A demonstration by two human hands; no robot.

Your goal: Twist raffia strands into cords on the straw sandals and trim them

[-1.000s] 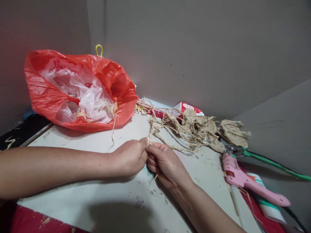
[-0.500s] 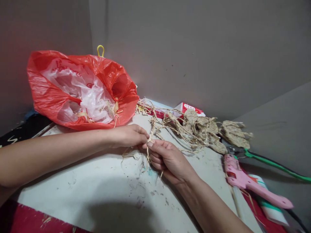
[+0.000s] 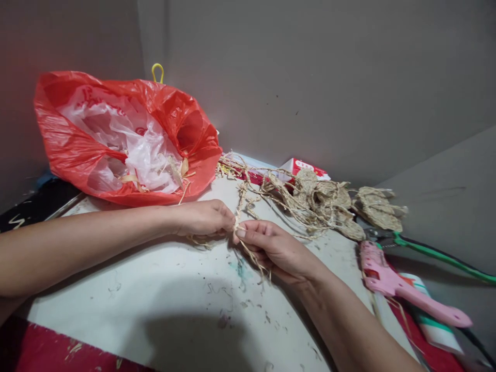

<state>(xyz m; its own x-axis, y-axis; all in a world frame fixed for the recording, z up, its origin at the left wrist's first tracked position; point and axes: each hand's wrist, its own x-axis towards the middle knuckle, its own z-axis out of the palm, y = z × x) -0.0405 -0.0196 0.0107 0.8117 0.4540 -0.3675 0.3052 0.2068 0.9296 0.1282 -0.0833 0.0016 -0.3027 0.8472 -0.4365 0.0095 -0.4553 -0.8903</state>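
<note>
My left hand [image 3: 203, 218] and my right hand [image 3: 273, 248] meet over the middle of the white tabletop [image 3: 155, 289], both pinched on the end of a braided straw cord [image 3: 243, 199]. Loose straw ends hang below my fingers. The cord runs back toward a tangle of straw and several woven straw pieces [image 3: 321, 204] lying by the wall.
A red plastic bag [image 3: 120, 134] stuffed with white plastic and straw sits at the back left, with a yellow hook [image 3: 157, 72] behind it. At the right lie a pink glue gun [image 3: 391, 281], green-handled shears [image 3: 426, 253] and a red-and-white box [image 3: 306, 168]. Grey walls close the corner.
My hands have moved away from me along the table and spread slightly. Loose straw ends now hang out below my fingers, where my fists hid them before.
</note>
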